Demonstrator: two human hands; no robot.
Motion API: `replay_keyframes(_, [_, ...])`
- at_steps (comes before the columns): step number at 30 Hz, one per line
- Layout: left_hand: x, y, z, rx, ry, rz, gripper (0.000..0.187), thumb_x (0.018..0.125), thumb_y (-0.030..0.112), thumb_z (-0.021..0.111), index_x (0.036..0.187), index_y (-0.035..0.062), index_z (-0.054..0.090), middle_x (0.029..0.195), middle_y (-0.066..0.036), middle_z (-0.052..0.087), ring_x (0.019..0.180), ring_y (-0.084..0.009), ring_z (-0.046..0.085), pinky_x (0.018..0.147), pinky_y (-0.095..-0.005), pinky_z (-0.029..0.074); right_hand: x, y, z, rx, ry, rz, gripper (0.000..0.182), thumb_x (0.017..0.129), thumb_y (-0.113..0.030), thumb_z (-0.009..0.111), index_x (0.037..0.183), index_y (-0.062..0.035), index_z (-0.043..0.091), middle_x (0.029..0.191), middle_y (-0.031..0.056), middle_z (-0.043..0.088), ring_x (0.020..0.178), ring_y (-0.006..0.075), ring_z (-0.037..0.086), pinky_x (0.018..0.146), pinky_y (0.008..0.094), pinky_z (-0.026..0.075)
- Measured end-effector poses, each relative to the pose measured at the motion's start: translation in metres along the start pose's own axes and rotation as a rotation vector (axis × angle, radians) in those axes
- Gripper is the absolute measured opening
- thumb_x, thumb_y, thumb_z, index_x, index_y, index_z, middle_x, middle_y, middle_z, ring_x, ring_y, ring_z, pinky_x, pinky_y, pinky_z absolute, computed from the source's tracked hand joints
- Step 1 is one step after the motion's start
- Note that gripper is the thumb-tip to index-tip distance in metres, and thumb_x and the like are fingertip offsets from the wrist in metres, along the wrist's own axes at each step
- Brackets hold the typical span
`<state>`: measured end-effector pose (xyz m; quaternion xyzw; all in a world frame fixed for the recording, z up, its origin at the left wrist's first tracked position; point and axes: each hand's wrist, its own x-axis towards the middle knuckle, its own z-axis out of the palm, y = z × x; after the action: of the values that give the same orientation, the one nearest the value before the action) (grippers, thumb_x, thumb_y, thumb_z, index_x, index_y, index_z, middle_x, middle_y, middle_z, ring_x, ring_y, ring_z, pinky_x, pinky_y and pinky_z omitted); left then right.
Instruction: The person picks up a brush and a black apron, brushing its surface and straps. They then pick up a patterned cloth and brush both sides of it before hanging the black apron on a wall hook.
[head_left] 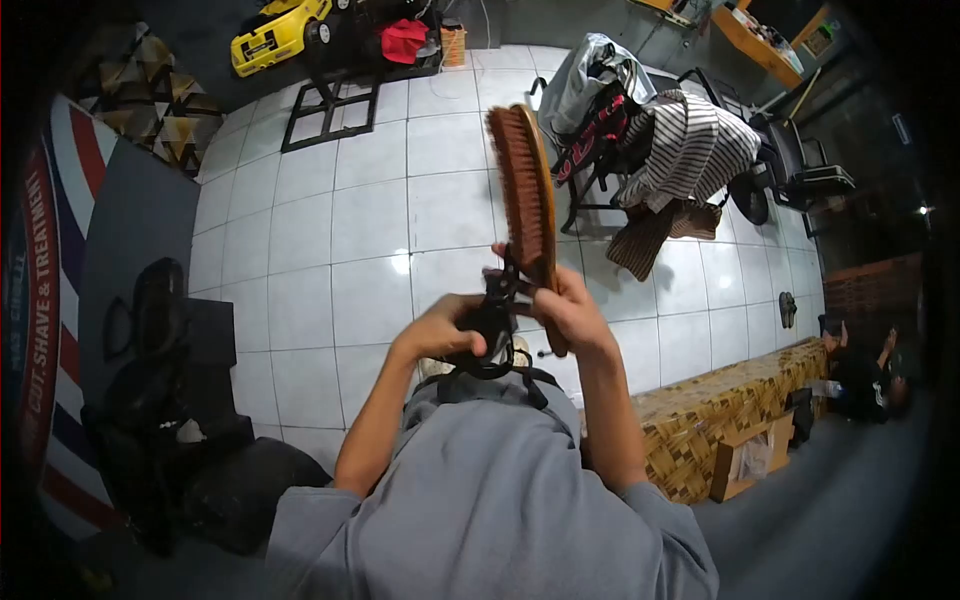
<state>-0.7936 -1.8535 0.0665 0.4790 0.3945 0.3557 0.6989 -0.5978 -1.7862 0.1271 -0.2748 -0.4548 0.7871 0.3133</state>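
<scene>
My right hand (575, 315) is closed around the handle of a long wooden brush (530, 190), which points upward with its reddish-brown bristles facing left. My left hand (440, 328) is curled around a black object (488, 335) in front of my waist. That object has dark strap-like or cord-like parts, one of them looping below it, and I cannot make out its exact kind. Its upper part meets the base of the brush near my right fingers, and the fingers partly cover both things.
A chair draped with a striped cloth (690, 145) and bags stands ahead right. A black metal frame (330, 115) lies ahead left by a yellow toy car (275, 38). A patterned bench (700, 410) with a cardboard box (735, 465) is at right; a person (870, 370) is beyond it. Black chairs (150, 390) stand left.
</scene>
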Motion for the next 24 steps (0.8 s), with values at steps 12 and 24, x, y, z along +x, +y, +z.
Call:
replay_keyframes(12, [-0.015,-0.011,0.006,-0.422,0.137,0.007,0.019,0.089,0.021,0.059,0.084,0.002,0.058,0.081,0.0,0.056,0.073,-0.0082,0.052,0.066,-0.0228,0.042,-0.014,0.032,-0.055,-0.688,-0.204,0.498,0.039,0.09,-0.038,0.056,0.083,0.0003,0.057,0.061,-0.0028,0.041,0.055,0.0085,0.04,0.048,0.0286,0.037])
replay_keyframes(24, [-0.031,0.049,-0.081,0.618,0.173,-0.168,0.023,0.082,0.018,0.068,0.098,0.0024,0.063,0.099,-0.009,0.058,0.097,-0.0187,0.056,0.085,-0.0312,0.046,-0.03,0.085,-0.046,-0.413,0.169,0.066,0.015,0.089,-0.011,0.059,0.096,0.0015,0.058,0.074,-0.0051,0.049,0.067,0.005,0.041,0.059,0.0219,0.037])
